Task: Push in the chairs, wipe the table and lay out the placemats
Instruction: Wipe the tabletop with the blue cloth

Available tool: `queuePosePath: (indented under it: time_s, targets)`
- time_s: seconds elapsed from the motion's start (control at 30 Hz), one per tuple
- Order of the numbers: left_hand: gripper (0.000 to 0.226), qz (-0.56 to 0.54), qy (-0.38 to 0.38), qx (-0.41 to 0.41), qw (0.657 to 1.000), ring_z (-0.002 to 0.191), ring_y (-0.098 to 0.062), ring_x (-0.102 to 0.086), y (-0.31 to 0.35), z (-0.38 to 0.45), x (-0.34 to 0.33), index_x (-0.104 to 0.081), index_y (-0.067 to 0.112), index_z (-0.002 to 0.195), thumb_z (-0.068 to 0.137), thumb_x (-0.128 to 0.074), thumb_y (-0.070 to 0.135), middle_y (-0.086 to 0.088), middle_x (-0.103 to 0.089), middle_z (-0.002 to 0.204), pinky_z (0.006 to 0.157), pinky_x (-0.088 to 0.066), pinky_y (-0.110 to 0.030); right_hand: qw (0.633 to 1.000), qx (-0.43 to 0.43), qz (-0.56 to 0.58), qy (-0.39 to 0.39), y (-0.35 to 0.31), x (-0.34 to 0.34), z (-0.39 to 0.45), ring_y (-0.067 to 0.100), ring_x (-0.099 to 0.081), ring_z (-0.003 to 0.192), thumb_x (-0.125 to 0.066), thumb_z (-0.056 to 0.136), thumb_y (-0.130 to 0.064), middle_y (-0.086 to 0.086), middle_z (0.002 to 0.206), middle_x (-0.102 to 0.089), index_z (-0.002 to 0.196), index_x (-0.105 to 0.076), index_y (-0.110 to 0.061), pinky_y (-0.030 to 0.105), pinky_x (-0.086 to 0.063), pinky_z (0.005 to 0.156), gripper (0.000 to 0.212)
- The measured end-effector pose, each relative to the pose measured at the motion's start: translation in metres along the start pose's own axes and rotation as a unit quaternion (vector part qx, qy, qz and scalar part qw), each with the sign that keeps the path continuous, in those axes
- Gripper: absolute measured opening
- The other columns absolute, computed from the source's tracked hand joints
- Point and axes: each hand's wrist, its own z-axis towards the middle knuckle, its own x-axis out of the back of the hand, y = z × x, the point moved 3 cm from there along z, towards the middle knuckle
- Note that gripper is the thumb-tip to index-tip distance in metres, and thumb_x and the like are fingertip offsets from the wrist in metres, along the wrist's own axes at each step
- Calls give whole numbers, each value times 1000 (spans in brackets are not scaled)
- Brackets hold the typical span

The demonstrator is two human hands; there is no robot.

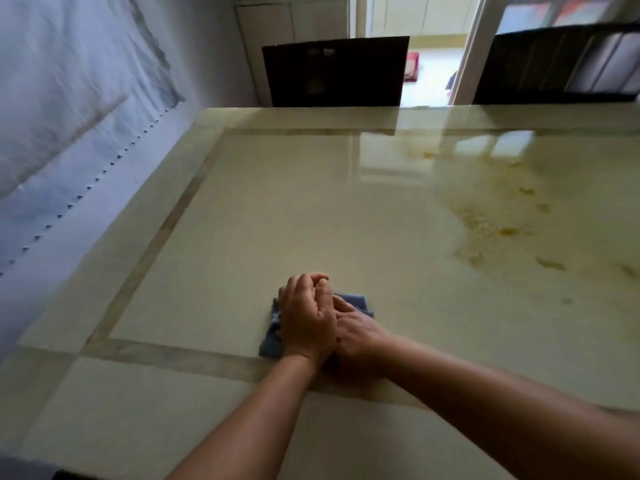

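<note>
Glossy cream table (270,209), stone-like or glass-topped, with a darker inlaid band running as a rectangle near its edges; the surface is reflecting window light at the far right. Yellowish-brown smeary stains (491,220) are sitting on the right half, patchy and irregular.

Blue cloth (356,301), soft and crumpled, is lying flat on the table near the front inlay band, mostly covered. Left hand (306,317) is lying on top of the right hand (356,329), both pressing down on the cloth; left fingers are curling loosely, right hand looks flattened, palm down. Only cloth corners are showing at the left and far edges; the right fingers are largely hidden under the left hand, so their exact grip is unclear.

Two dark chair backs are standing at the far table edge: the left chair (336,71) solid and rectangular, the right chair (554,64) slatted and cut off by the frame. Wrinkled pale sheet (69,98) is covering the wall at left. Doorway behind is blurry.
</note>
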Motion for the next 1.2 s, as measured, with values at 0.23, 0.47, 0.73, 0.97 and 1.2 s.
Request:
queuePosePath:
  time_s: [0.23, 0.47, 0.73, 0.97, 1.2]
  targets:
    - [54, -24, -95, -79, 992, 100, -27, -52, 72, -20, -82, -61, 9, 99, 82, -22, 43, -12, -62, 103, 89, -32, -25, 943, -330, 36, 3, 146, 43, -103, 9, 11, 146, -20, 99, -50, -16, 158, 8, 149, -1, -41, 34, 6, 117, 54]
    - [41, 4, -112, -39, 993, 109, -26, -48, 88, -26, -127, -60, 11, 105, 84, -30, 28, -10, -59, 111, 92, -31, -24, 855, -518, 21, 28, 244, 60, -217, 14, 9, 147, -16, 100, -46, -10, 159, 11, 151, -2, -36, 43, 4, 117, 54]
    - [42, 31, -113, -45, 992, 109, -27, -48, 100, -42, -125, -59, 10, 107, 85, -28, 27, -11, -59, 113, 94, -32, -27, 871, -490, 29, -19, 212, 53, -219, 18, 16, 146, -15, 102, -42, -7, 158, 19, 151, 7, -31, 43, 8, 117, 55]
    - [37, 43, -123, -28, 991, 111, -27, -49, 98, -79, -108, -58, 10, 109, 88, -30, 18, -12, -59, 114, 97, -32, -27, 961, -262, 37, -84, 46, 25, -217, 17, 23, 143, 7, 86, -57, -15, 149, 23, 141, 16, -38, 40, 16, 116, 59]
    - [26, 39, -150, -32, 987, 109, -28, -48, 110, -119, -109, -59, 8, 108, 93, -39, 10, -13, -59, 114, 96, -32, -30, 965, -245, 3, -89, 4, 23, -264, 19, -60, 116, -28, 89, -58, -7, 133, -58, 129, -47, -42, 33, -51, 90, 47]
